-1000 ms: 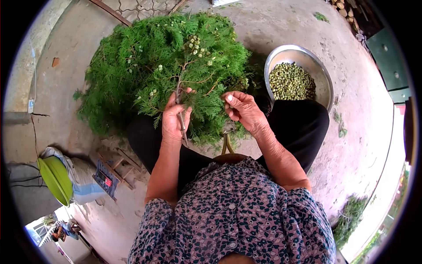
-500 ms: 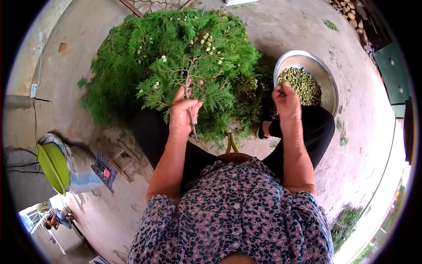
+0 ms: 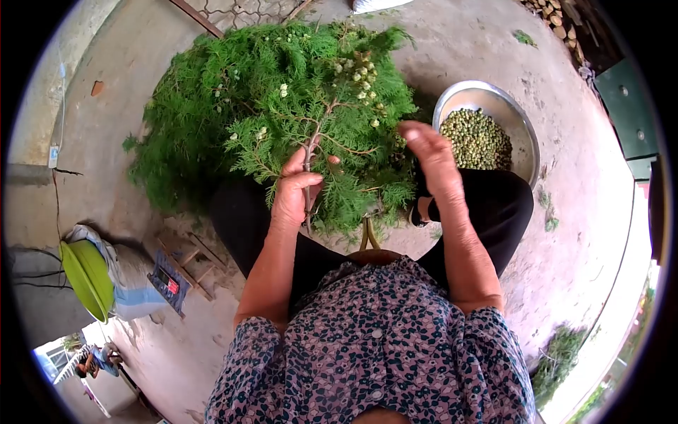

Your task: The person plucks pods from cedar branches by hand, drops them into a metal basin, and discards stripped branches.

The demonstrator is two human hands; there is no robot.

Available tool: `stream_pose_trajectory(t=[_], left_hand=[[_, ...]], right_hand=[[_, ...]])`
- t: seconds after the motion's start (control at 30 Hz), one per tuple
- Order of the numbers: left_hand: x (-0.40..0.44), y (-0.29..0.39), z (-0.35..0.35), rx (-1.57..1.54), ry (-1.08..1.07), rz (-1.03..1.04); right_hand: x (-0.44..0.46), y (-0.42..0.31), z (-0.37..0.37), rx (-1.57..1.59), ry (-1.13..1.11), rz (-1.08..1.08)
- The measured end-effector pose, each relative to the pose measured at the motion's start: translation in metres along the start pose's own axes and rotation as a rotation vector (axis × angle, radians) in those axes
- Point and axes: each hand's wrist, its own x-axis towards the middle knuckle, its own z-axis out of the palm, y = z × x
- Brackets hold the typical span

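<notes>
Left hand point(image 3: 294, 194) is clamped round a partly hidden branch point(image 3: 316, 134), but can't tell the right hand point(image 3: 436, 161) grip beside the bowl point(image 3: 521, 120).

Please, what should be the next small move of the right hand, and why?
Probably, the right hand should reach to the pale cones near the top of the branch and pick one. The left hand holds this branch by its stem, nothing shows in the right hand, and the metal basin holds many small round green pieces.
</notes>
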Motion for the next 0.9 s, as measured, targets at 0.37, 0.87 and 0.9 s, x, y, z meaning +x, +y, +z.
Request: stream_pose_trajectory(t=[0.37, 0.87, 0.9], left_hand=[[-0.007, -0.001, 0.002, 0.149, 0.086, -0.046], [-0.018, -0.034, 0.014, 0.778, -0.072, -0.021], [-0.023, -0.032, 0.016, 0.791, -0.054, -0.058]], right_hand=[[-0.026, 0.013, 0.042, -0.526, -0.245, -0.175], [-0.014, -0.023, 0.108, -0.056, -0.439, 0.104], [-0.019, -0.024, 0.11, -0.085, -0.365, 0.153]])
